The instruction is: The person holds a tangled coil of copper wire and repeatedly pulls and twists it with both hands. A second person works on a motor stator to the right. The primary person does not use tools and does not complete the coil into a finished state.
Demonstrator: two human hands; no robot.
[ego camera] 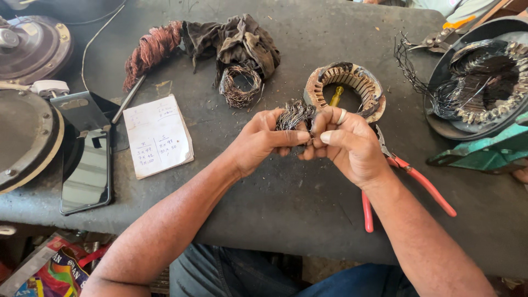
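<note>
My left hand (261, 142) and my right hand (346, 144) meet over the middle of the dark bench, both gripping a small bundle of thin tangled wire (295, 114) between fingers and thumbs. A ring sits on a finger of my right hand. Just beyond the hands lies a round stator core (367, 87) with slotted teeth and a yellow-handled tool standing in its hole. Red-handled pliers (410, 179) lie on the bench under and right of my right wrist.
A loose wire coil (240, 87), a dark rag (242, 41) and a reddish wire hank (149, 50) lie at the back. A written paper note (158, 136), phone (87, 171) and round metal covers (25, 137) are left. Another wound stator (484, 82) sits at right.
</note>
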